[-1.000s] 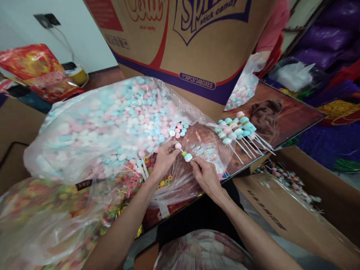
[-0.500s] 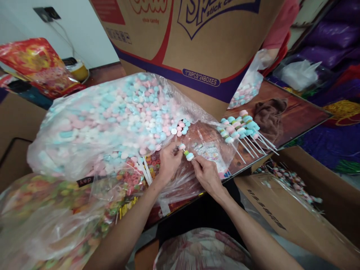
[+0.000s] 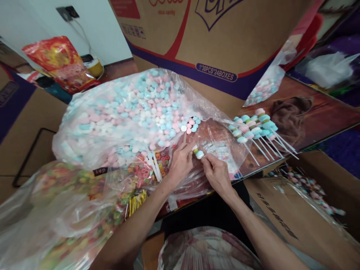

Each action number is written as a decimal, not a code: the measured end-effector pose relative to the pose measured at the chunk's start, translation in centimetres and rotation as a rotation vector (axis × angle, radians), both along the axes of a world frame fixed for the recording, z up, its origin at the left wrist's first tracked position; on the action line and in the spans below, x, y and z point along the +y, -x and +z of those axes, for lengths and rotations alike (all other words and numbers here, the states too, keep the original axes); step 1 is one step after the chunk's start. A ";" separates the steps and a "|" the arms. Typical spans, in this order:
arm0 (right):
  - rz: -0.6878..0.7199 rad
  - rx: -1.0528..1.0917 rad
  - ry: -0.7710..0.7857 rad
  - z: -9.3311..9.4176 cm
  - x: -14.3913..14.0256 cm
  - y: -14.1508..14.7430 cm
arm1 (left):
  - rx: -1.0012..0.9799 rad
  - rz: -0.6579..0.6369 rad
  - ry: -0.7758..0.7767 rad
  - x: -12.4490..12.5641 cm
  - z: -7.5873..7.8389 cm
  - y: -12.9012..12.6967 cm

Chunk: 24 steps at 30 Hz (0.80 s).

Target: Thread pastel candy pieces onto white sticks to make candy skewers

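My right hand (image 3: 217,170) is closed, pinching a candy skewer (image 3: 199,154) with pale blue-white and green pieces threaded on it; its stick is mostly hidden by the fingers. Beside the skewer's other end is my left hand (image 3: 181,162), fingers stretched out and somewhat apart, pointing at a small cluster of loose pink, blue and white candies (image 3: 191,126). Whether a fingertip touches them I cannot tell. Behind, a large clear bag of pastel candies (image 3: 126,108) lies with its mouth towards my hands. Finished-looking candy skewers (image 3: 255,127) with white sticks are grouped at the right.
White sticks (image 3: 156,167) lie by ring-shaped candies (image 3: 142,174) left of my hands. A bag of coloured rings (image 3: 73,210) fills the front left. A big carton (image 3: 180,45) stands behind; an open box (image 3: 277,210) with skewers sits lower right. A brown cloth (image 3: 292,116) lies on the table.
My left hand has let go of the skewer's upper end and stretched its fingers towards the loose candies. My right hand still holds the skewer. The view has swung slightly left.
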State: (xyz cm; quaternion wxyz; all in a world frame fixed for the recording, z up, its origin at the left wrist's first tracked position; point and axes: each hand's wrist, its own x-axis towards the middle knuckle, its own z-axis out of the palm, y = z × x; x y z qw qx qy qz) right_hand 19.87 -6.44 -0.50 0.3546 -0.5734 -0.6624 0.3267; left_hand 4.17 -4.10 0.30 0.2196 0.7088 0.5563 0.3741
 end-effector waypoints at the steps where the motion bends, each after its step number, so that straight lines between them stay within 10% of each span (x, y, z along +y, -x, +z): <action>1: -0.003 -0.004 -0.008 0.0 0.0 0.1 | 0.008 0.004 0.005 -0.3 0.1 -0.1; 14: 0.008 0.114 0.027 0.2 -0.2 0.0 | -0.238 0.078 0.178 -1.7 0.3 1.8; 18: -0.014 0.090 0.010 0.4 -0.6 -0.1 | 0.088 0.242 0.064 0.3 1.0 5.0; 24: -0.007 0.026 0.015 0.2 -0.9 0.2 | 0.476 0.143 0.138 2.3 0.9 6.1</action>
